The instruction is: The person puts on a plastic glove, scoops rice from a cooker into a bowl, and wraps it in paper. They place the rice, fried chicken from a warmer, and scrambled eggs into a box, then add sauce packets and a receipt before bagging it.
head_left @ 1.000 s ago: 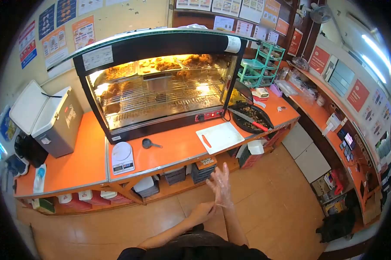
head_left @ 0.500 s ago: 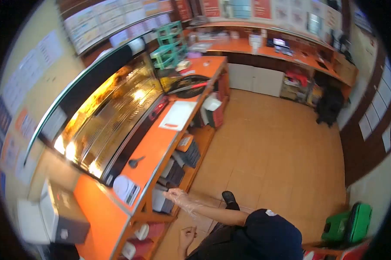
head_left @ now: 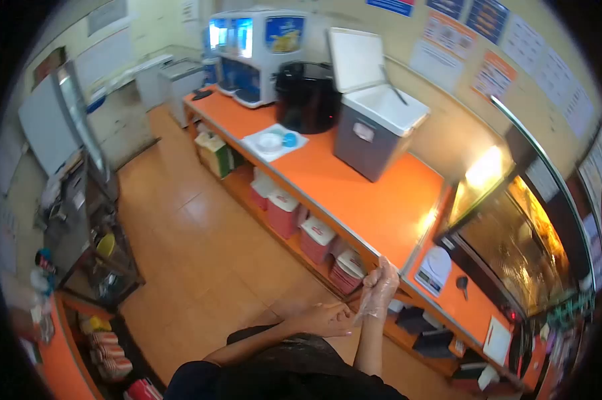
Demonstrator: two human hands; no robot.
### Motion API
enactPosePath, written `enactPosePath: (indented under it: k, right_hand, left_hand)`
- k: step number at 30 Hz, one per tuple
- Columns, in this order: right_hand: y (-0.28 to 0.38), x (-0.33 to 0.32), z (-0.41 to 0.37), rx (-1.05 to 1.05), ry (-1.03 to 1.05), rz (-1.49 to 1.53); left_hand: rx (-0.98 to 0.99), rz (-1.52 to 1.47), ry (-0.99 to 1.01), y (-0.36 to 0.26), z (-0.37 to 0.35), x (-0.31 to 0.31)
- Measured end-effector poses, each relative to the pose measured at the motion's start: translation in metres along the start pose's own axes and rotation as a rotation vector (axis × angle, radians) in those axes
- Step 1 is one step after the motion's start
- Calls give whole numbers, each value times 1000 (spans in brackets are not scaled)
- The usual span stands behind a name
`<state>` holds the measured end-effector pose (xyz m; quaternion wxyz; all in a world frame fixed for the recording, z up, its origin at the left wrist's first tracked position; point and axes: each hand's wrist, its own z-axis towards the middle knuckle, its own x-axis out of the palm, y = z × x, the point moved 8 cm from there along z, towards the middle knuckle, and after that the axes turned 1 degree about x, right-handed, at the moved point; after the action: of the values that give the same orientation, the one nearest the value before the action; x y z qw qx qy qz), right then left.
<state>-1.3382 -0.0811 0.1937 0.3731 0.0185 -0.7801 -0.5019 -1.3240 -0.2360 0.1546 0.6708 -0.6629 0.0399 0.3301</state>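
Observation:
My right hand [head_left: 380,288] wears a clear, thin plastic glove [head_left: 376,305] that bunches at the wrist. Its fingers are drawn together, raised by the front edge of the orange counter [head_left: 403,217]. Bare, my left hand [head_left: 326,320] reaches across my body toward the loose glove cuff, its fingers loosely apart and the tips close to the cuff. Beyond my right hand, a white kitchen scale [head_left: 434,270] stands on the counter, with a small dark scoop [head_left: 462,287] beside it.
An open cooler box [head_left: 368,143], a black round pot [head_left: 306,100] and a drink dispenser [head_left: 254,60] stand along the counter. A lit display warmer [head_left: 514,233] is at right. Red and white boxes [head_left: 318,237] fill the shelf below. A metal rack [head_left: 91,233] stands at left.
My view has swung left, from the warmer and far counter toward the cooler box and dispenser. My left hand has come up close to the gloved right hand.

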Motion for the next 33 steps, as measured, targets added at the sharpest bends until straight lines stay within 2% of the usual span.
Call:
enactPosePath:
  k: [3, 6, 7, 9, 12, 13, 15, 17, 19, 21, 22, 23, 24, 25, 27, 28, 30, 32, 33]
  right_hand:
    - [-66, 85, 19, 181, 162, -1]
    - [-119, 158, 38, 335, 283, 63]
    - [-130, 178, 50, 331, 310, 92]
    - [-151, 221, 86, 317, 369, 145]
    - [-188, 277, 154, 371, 655, 269]
    - [-206, 315, 161, 397, 777, 288]
    - [-230, 399, 148, 241, 666, 184]
    - [-236, 471, 101, 161, 795, 39]
    - [-231, 539, 43, 122, 1147, -91]
    - [-229, 579, 3, 84, 1581, -13]
    - [-245, 592, -11, 73, 1749, -1]
    - [-288, 598, -20, 73, 1864, -77]
    - [-342, 602, -29, 54, 1952, -215]
    - [-407, 598, -38, 18, 2014, -419]
    - [-558, 569, -40, -142, 2148, -827]
    - [-616, 553, -37, -237, 2223, -968]
    - [-686, 539, -30, -340, 2314, -1091]
    - [-706, 566, -37, -317, 2313, -1108]
    - [-706, 594, -47, -222, 2274, -1044]
  left_hand:
    - [-100, 52, -100, 52, 4, -43]
    - [41, 79, -318, 97, 8, -99]
    - [107, 94, -377, 108, 10, -117]
    - [46, 49, -323, 142, 30, -147]
    - [-78, -9, -326, 181, 57, -205]
    - [-133, -25, -366, 196, 59, -229]
    - [-134, -30, -456, 213, 45, -286]
    - [-183, 46, -494, 250, 17, -320]
    - [-356, 28, -587, 308, -35, -337]
    - [-522, 9, -601, 350, -101, -341]
    - [-564, 3, -697, 372, -137, -344]
    - [-601, 1, -779, 394, -171, -346]
    - [-779, 50, -765, 413, -206, -351]
    - [-956, 92, -728, 431, -243, -349]
    - [-1147, 48, -720, 435, -297, -369]
    - [-1170, 36, -758, 432, -314, -385]
    - [-1222, 8, -809, 430, -353, -412]
    - [-1043, -189, -775, 451, -337, -420]
    - [-958, -243, -734, 463, -340, -447]
